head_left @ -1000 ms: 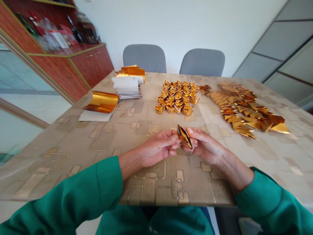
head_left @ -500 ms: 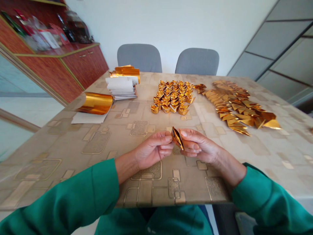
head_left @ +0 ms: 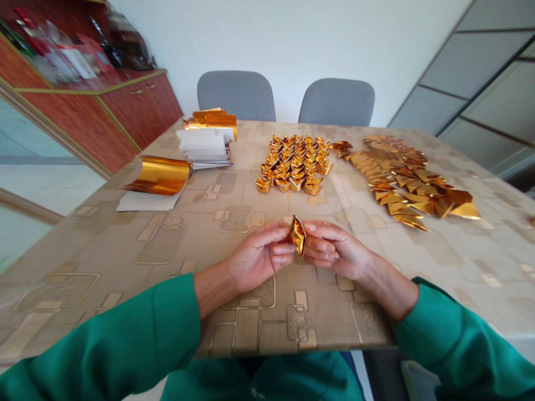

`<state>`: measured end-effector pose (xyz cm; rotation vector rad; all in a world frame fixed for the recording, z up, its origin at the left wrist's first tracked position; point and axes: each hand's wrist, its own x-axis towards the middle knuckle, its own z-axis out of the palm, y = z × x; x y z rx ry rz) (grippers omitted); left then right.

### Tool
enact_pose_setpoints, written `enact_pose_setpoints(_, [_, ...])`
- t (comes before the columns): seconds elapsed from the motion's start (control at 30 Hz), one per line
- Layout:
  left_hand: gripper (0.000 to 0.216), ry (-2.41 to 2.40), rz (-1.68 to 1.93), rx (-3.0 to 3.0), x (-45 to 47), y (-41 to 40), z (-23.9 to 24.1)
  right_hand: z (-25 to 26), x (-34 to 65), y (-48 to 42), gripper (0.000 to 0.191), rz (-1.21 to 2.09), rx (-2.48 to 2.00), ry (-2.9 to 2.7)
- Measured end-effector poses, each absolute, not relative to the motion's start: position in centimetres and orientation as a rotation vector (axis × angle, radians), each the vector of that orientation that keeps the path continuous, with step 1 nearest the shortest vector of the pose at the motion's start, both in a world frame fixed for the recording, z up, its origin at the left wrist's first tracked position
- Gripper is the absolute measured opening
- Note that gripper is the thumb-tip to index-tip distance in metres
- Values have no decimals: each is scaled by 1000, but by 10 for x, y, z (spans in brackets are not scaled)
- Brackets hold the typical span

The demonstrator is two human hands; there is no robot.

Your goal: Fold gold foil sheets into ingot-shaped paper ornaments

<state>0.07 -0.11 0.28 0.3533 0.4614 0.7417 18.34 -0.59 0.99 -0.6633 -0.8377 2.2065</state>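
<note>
1. Beige patterned surface (head_left: 167,245) carries everything loose; no tray or box in view.
2. Flat gold folds (head_left: 409,184) lie in a row beyond and right of the right hand (head_left: 338,253).
3. Gold ingots (head_left: 295,164) stand packed together straight beyond both hands.
4. Left hand (head_left: 257,256) and right hand pinch one foil piece (head_left: 298,235) at the fingertips, just above the surface. Judgement: equal pressure on both ends should keep the shape even.

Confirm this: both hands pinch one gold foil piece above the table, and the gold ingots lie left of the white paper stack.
One slip: the head view shows the gold ingots right of the white paper stack, not left. The left hand and right hand do pinch the gold foil piece above the table.
</note>
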Motion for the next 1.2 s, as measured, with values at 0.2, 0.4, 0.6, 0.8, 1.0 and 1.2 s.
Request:
enact_pose_setpoints(0.2, [29, 519, 830, 526, 3, -6, 7, 6, 183, -4, 27, 2163, -674, -851])
enact_pose_setpoints(0.4, [33, 699, 867, 670, 4, -8, 6, 3, 180, -4, 33, 2172, -714, -897])
enact_pose_setpoints(0.6, [33, 739, 857, 676, 4, -7, 7, 1, 180, -4, 40, 2101, -773, -994])
enact_pose_setpoints(0.8, [32, 793, 874, 742, 6, -7, 7, -2, 180, -3, 38, 2108, -772, -1025])
enact_pose_setpoints(1.0, [31, 829, 932, 755, 7, -6, 1, -3, 177, -4, 35, 2041, -830, -1031])
enact_pose_setpoints(1.2, [36, 869, 1018, 782, 9, -9, -2, 5, 172, -10, 24, 1800, -1002, -1277])
